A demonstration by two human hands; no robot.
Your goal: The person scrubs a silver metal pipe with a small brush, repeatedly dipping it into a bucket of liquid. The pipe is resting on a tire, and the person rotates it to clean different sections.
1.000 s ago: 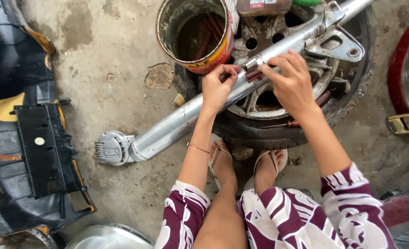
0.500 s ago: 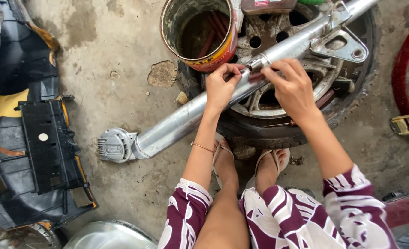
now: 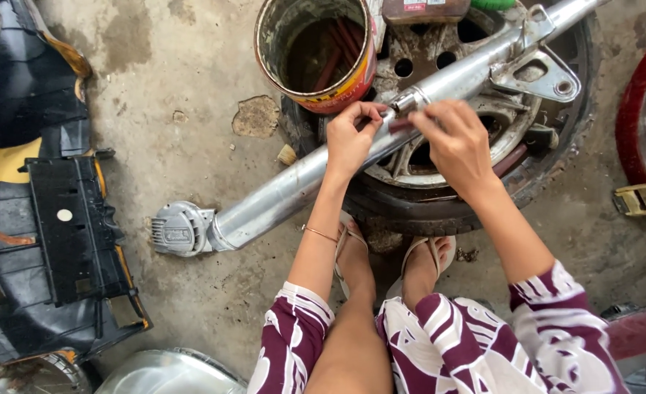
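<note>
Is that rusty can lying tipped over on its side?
No, the can stands upright with its open mouth facing up, beside the wheel.

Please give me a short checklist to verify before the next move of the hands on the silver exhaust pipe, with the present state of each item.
1. Exhaust pipe supported: lies across the wheel, its end cap on the concrete floor. Ok.
2. Left hand on the pipe: fingers pinch at the joint. Ok.
3. Right hand on the pipe: covers the same joint. Ok.
4. What the fingers hold there: hidden. Cannot tell.
5. Rusty can clear of the hands: close beside the left hand. Not ok.
6. Feet clear: sandals directly under the pipe and wheel. Not ok.
</note>
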